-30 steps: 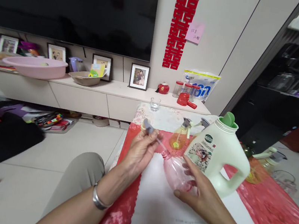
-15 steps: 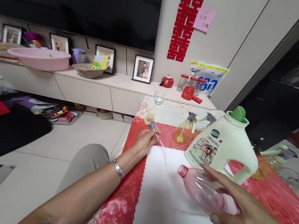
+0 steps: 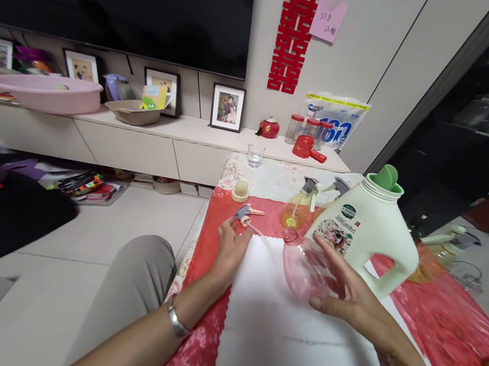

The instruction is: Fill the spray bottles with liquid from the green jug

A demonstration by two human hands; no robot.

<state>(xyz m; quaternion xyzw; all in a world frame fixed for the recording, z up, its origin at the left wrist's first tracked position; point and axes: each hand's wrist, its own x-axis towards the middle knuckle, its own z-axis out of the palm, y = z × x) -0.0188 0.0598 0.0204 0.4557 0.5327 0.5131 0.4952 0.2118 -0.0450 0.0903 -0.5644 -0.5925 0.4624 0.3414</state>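
My right hand (image 3: 350, 292) grips an empty pink transparent spray bottle (image 3: 303, 263), tilted with its open neck up and to the left, beside a big pale green detergent jug (image 3: 369, 230). My left hand (image 3: 229, 248) rests low on the red cloth, fingers loosely apart, just behind a grey spray-pump head (image 3: 244, 212) with its thin tube lying on the table; whether the fingertips still touch it is unclear. A white mat (image 3: 289, 338) lies under both hands.
Two yellow spray bottles (image 3: 299, 207) stand behind the pink one, with a small yellow cap (image 3: 240, 191) and a drinking glass (image 3: 255, 155) farther back. More spray bottles (image 3: 444, 252) stand at the right. A TV shelf with a pink basin (image 3: 43, 92) runs along the wall.
My left hand lowered the pump head with its tube onto the table and let it lie there. My right hand swung the pink bottle out to the right, then back toward the jug.
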